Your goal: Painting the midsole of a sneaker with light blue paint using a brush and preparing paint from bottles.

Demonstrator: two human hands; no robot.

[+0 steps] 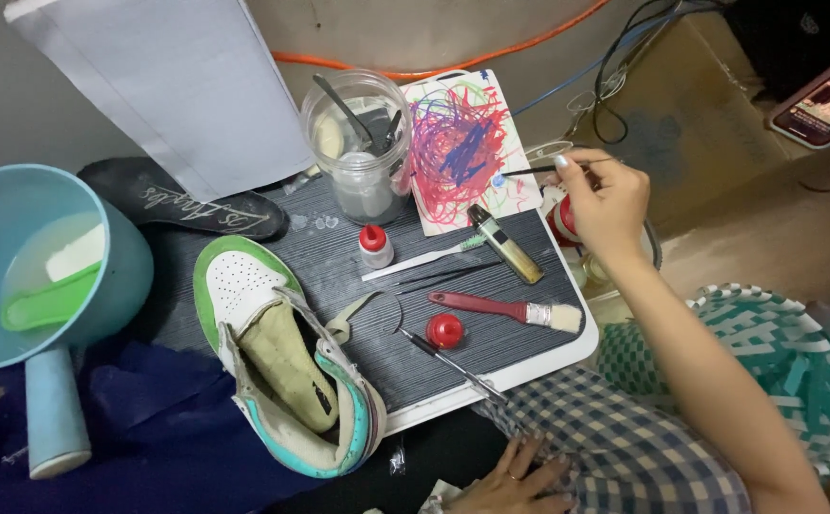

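overhead, the right hand (605, 202) pinches a thin dark-handled brush (540, 170), tip hovering over the scribbled white card (462, 152) on the dark ridged tray (339, 266). the left hand (515, 481) rests flat on the checked cloth (615, 447), fingers spread, holding nothing. a loaded tip could drip onto the green-and-white high-top sneaker (291, 371). the clear plastic jar (358, 143) holds cloudy liquid and tools; the light blue scoop bucket (43, 266) holds milky water and a green-backed brush (48, 300).
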